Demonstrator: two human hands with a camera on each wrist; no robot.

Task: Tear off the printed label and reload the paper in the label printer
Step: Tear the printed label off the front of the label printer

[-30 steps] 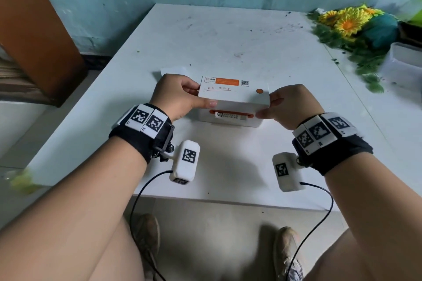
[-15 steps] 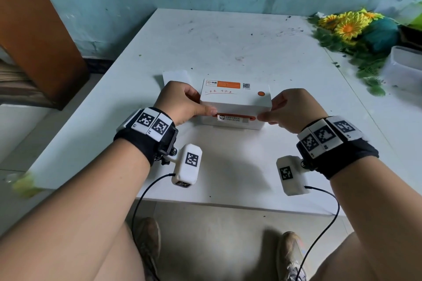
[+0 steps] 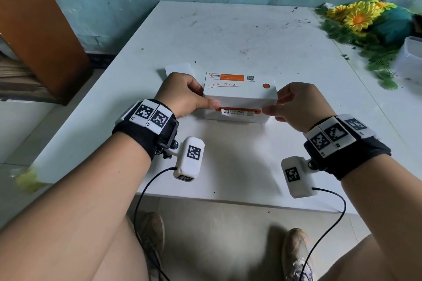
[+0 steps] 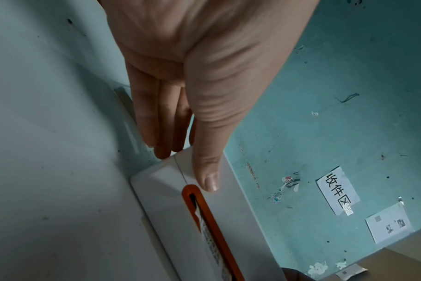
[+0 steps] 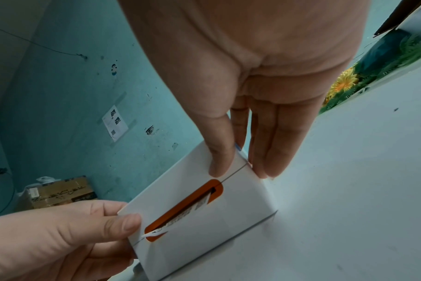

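Observation:
A white label printer (image 3: 239, 93) with an orange sticker and an orange button on its lid stands on the white table (image 3: 228, 166). Its lid is down. A short printed label (image 3: 237, 112) pokes out of the orange-rimmed slot (image 5: 214, 188) in the front. My left hand (image 3: 202, 98) grips the printer's left end, thumb (image 4: 208, 176) on the front above the slot and fingers along the side. My right hand (image 3: 274, 104) grips the right end the same way, thumb (image 5: 219, 157) on the front by the lid seam, fingers (image 5: 272, 152) down the side.
A loose white sheet (image 3: 179, 68) lies flat behind my left hand. Artificial sunflowers and leaves (image 3: 358, 18) and a clear plastic tub (image 3: 411, 57) crowd the table's right back. A brown cabinet (image 3: 41, 29) stands left of the table. The table's near edge (image 3: 228, 198) is close to my wrists.
The printer's lid, raised at the front a second ago, has come down shut over the label. Both hands stay on the printer's ends.

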